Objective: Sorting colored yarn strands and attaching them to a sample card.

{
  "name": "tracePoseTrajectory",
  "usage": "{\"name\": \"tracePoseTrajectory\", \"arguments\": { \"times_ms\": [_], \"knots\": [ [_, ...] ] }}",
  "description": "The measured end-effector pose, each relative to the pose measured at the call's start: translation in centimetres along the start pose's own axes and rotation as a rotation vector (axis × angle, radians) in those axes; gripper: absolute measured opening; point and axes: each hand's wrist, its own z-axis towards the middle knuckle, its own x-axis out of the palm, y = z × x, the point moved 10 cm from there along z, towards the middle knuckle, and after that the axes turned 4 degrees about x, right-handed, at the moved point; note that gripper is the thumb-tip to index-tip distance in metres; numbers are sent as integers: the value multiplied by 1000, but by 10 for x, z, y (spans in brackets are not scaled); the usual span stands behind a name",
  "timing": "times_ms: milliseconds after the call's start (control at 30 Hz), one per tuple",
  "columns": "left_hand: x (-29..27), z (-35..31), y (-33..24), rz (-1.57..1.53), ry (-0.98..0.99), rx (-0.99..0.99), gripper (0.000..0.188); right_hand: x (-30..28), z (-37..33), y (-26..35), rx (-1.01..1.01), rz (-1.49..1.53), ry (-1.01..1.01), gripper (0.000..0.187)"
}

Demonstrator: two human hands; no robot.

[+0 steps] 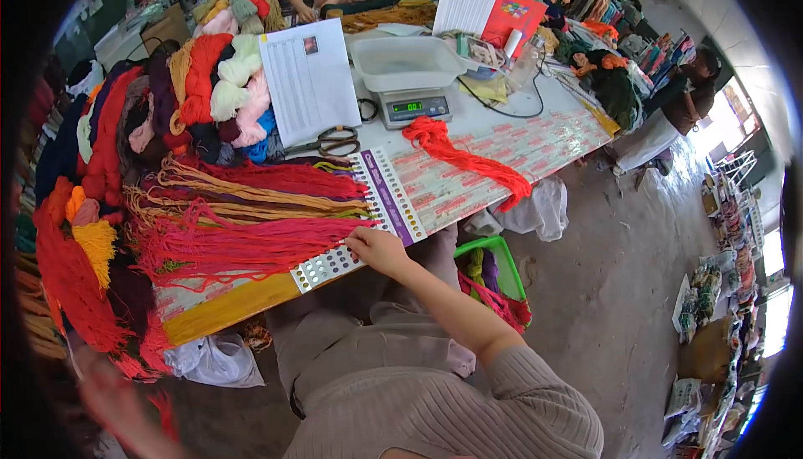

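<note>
My right hand (378, 250) is at the near part of a white-and-purple thread card (386, 196) with rows of holes. Its fingers are pinched together at the card's edge, and what is between them is hidden. Long strands of pink embroidery thread (251, 246), with dark red and tan ones (242, 176) beyond, fan out leftward from the card across the table. Low at the left, my left hand (117, 396) is smeared by motion, near hanging red thread (92, 292); its fingers cannot be made out.
Behind the card lie black-handled scissors (335, 141) and a printed sheet (309, 83). A digital scale (414, 108) carries a clear plastic tub (406, 62). An orange-red skein (468, 162) crosses the table's right part. A green basket (508, 267) stands below. Other people work beyond.
</note>
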Motion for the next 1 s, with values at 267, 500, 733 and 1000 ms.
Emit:
{"name": "tracePoseTrajectory", "arguments": {
  "times_ms": [267, 500, 733, 1000],
  "knots": [
    [202, -101, 282, 117, 36, -582, 45, 4, -48, 68, -351, 212, -154, 17],
    [311, -112, 291, -1, 334, -710, 46, 77, -85, 101, -173, 829, 307, 9],
    [318, -102, 291, -329, 241, -791, 47, 58, -81, 99, -96, 992, 373, 11],
    [319, -87, 286, -561, 267, -833, 52, 57, -79, 95, -13, 1185, 429, 13]
  ]
}}
